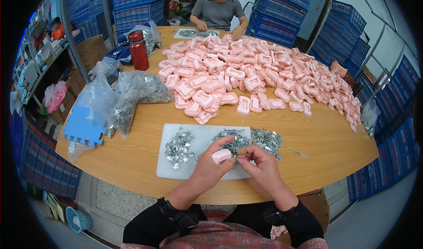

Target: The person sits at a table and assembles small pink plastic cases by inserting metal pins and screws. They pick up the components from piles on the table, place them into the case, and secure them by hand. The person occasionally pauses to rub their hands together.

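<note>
- Wood-grained tabletop (330,161), pale brown with a curved edge, spans the middle of the frame beneath everything being handled.
- Just below the frame's centre, one glossy pale-pink rounded plastic shell (221,156) is held above the table; its long axis runs roughly left to right, the right end looking slightly raised.
- Left hand (206,169) is nearer, clamped on that shell: thumb along its lower right side, index finger stretched up beyond it, clear of it.
- Right hand (263,167) is just right of the shell, which lies left of its fingertips; thumb and forefinger meet in a pinch. Whether they grip something tiny, or touch the shell, I cannot tell.
- Beneath the hands, a flat white rectangular board (169,172) bears a left heap of small silvery metal pieces (178,148) and a denser right heap, partly hidden.
- Farther up, a broad mound of matching pink plastic shells (253,83) fills the upper centre and right.
</note>
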Demonstrator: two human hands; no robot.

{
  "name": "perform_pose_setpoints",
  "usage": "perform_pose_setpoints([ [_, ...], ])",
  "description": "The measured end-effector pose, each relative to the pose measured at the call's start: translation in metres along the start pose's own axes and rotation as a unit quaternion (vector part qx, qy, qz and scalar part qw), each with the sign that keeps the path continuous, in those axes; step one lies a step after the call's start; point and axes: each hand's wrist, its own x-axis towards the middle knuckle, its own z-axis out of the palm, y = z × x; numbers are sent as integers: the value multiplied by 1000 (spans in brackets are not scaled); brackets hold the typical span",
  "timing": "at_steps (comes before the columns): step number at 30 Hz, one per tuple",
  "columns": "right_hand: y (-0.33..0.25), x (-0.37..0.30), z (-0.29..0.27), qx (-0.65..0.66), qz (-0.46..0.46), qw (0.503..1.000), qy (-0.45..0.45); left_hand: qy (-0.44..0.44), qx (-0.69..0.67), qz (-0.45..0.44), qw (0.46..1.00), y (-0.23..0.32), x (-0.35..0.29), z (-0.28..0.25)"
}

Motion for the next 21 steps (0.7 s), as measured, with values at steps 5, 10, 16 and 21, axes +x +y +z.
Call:
perform_pose_setpoints([
  [5,5,5,-9,178,85,980,-27,-17,18,3,1000,-5,8,-1],
  [10,5,7,-12,188,35,981,21,9,-235,-85,968,22,39,-31],
  [16,-4,0,-12,146,-12,988,46,-29,-276,-85,957,32,56,-49],
  [21,-16,-1,-5,83,-40,993,68,-56,-248,-84,963,23,45,-36],
])
